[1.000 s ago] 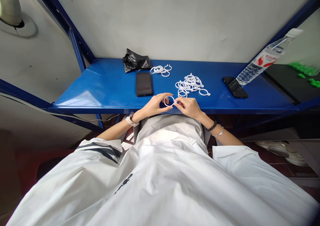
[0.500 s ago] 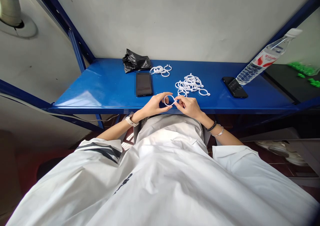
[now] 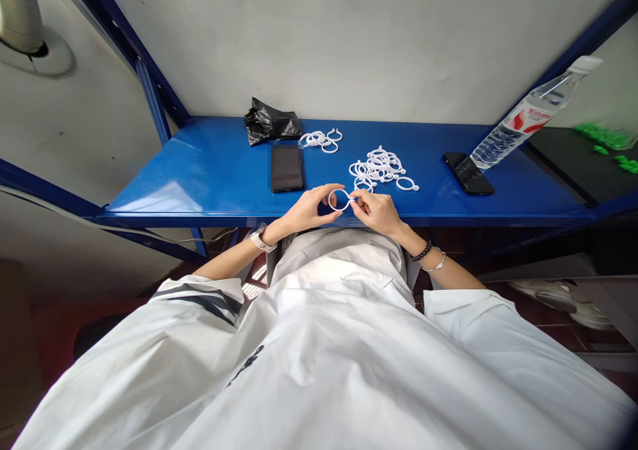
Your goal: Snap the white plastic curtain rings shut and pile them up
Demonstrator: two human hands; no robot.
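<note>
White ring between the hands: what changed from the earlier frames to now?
The white ring shifted very slightly rightward, with the right hand pinching it; nothing visibly taken up or let go. The left hand, ring pile and bottle look unchanged.

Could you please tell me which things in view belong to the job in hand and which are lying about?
Likely job: white ring pinched by the right hand; larger ring pile; smaller ring pile.
Seemingly lying about: water bottle; phone; dark device; black bag; green pieces.
</note>
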